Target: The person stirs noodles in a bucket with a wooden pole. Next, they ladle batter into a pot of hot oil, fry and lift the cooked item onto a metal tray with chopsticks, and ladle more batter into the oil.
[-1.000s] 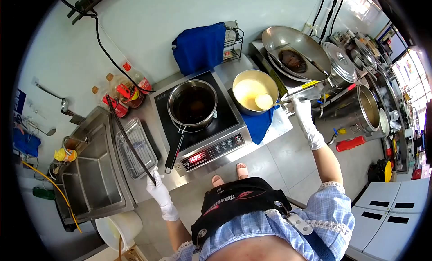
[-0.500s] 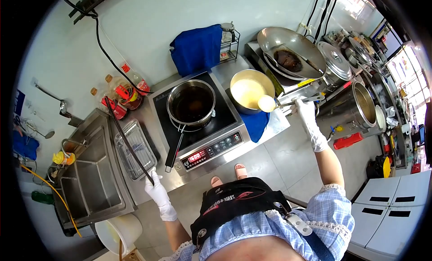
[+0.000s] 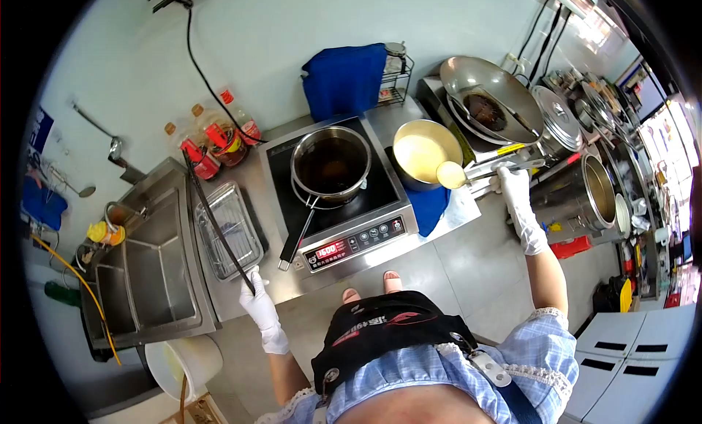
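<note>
My left hand (image 3: 262, 311), in a white glove, is closed around the lower end of a long, thin dark stick (image 3: 219, 226). The stick slants up and left, passing over a clear lidded tray (image 3: 230, 230). My gloved right hand (image 3: 519, 208) grips the handle of a ladle (image 3: 452, 175). The ladle's bowl, full of pale yellow liquid, is at the right rim of a pot (image 3: 398, 159) holding similar liquid. Left of that pot, a saucepan (image 3: 298, 181) with dark liquid stands on an induction cooker (image 3: 274, 226), its black handle pointing toward me.
A metal sink (image 3: 164, 285) lies to the left, with several bottles (image 3: 227, 150) behind it. A wok (image 3: 468, 69) and a lidded pot (image 3: 563, 113) are at the back right. Below the wok stands a tall steel pot (image 3: 567, 197). A white bucket (image 3: 205, 354) is on the floor.
The whole view has shifted, so the counter sits farther right and slightly lower. Both hands keep their holds, and the ladle stays by the pot's right rim.
</note>
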`<move>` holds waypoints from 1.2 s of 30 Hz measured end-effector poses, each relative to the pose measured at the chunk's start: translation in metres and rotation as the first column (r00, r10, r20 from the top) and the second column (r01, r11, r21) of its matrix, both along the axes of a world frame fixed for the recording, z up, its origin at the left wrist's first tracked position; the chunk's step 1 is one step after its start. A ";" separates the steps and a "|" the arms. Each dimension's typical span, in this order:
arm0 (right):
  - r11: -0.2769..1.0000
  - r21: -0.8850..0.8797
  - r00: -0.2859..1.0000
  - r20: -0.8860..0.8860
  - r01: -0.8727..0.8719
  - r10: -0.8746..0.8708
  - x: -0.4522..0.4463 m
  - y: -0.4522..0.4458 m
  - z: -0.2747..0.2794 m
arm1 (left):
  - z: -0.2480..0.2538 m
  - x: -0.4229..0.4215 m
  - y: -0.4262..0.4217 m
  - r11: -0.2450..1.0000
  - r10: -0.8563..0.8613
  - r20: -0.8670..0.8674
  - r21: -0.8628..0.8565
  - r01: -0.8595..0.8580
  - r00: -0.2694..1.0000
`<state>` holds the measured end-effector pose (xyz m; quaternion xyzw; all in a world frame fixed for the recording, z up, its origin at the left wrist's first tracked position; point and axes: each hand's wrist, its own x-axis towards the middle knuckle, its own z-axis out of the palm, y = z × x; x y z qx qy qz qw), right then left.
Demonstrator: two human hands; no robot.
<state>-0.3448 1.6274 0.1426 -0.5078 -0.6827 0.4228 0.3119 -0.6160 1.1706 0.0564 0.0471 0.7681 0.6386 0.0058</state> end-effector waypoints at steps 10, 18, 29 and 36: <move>0.980 0.043 0.967 -0.159 -0.193 0.198 -0.064 -0.019 0.062 | -0.009 0.005 -0.017 0.995 0.079 0.035 0.058 -0.081 0.996; 0.926 0.087 0.905 -0.199 -0.366 0.377 -0.146 -0.052 0.093 | -0.008 0.016 -0.037 0.980 0.185 0.038 0.071 -0.187 0.982; 0.891 0.056 0.863 -0.227 -0.451 0.451 -0.220 -0.087 0.067 | -0.017 0.031 -0.071 0.960 0.277 0.062 0.028 -0.279 0.959; 0.895 0.085 0.863 -0.239 -0.438 0.445 -0.229 -0.097 0.064 | -0.022 0.037 -0.080 0.950 0.308 0.069 0.031 -0.310 0.949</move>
